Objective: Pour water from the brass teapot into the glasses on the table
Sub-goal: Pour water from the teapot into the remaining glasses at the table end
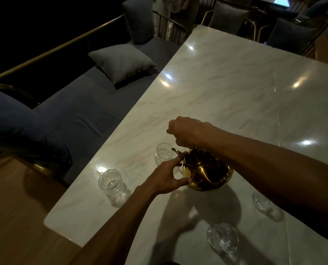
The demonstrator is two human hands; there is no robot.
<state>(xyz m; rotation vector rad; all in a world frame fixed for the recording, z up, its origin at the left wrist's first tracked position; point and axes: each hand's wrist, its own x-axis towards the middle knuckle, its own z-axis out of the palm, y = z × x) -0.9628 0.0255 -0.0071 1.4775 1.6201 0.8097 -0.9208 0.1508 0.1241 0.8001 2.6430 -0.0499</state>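
From the head camera, the teapot (207,170) is held low over the marble desk (226,77), near its left edge, and it is tipped toward the left. The right hand (188,131) is closed in a fist above the pot, gripping what must be the top handle, though the handle itself is mostly hidden under the knuckles. The left hand (168,175) is open and spread against the pot's near-left side, thumb low on the belly and fingertips up by the base of the spout (176,151), steadying, not carrying.

The relation that matters is spout to glass. The pot's long axis runs from its belly on the right to the spout on the left and slightly far, and the spout tip sits just beside the rim of the far glass (164,153). No stream of water is visible; in this dim light I cannot tell whether any is falling. That glass lies straight ahead of the spout, so I judge a further tilt by the right hand is all the pour needs.

A second glass (111,185) stands nearer and further left, well apart from the spout. Two more sit near the front edge, one (223,240) below the pot and another (265,205) to the right, under the right forearm.
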